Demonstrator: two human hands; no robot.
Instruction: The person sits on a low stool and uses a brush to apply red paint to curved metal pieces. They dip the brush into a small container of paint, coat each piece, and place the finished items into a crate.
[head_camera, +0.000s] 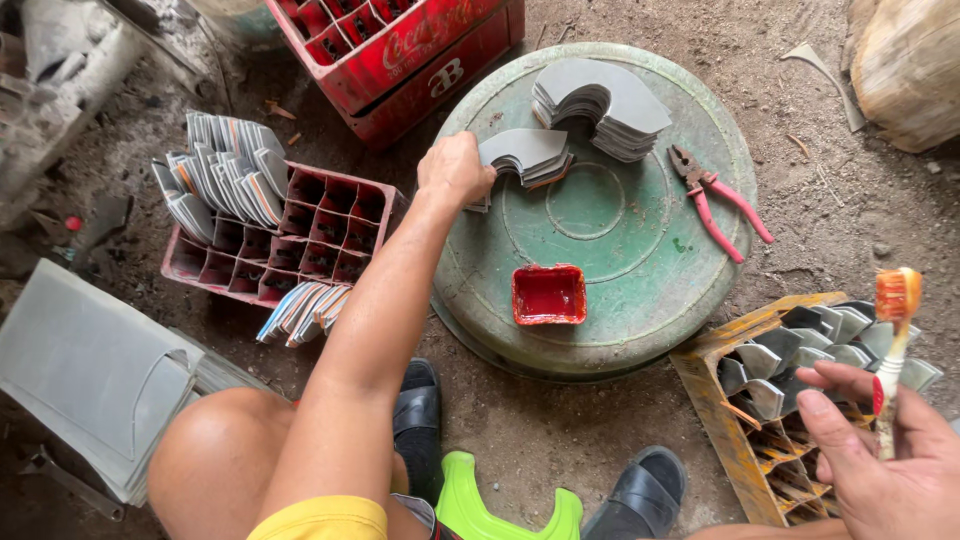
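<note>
Left hand (455, 170): arm stretched forward, fingers curled shut, knuckles up; right hand (880, 450): held low and near, palm up, fingers loosely pinched.

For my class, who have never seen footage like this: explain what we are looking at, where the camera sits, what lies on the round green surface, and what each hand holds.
There is no machine here: a seated person works with bare hands, filmed by a camera worn on the head, looking down. The left hand grips a small stack of grey curved cards on an upturned green basin. Also on the basin are a bigger stack of cards, pink-handled pliers and a red dish of red liquid. The right hand holds up a toothbrush with orange-stained bristles, above a yellow crate of folded cards.
</note>
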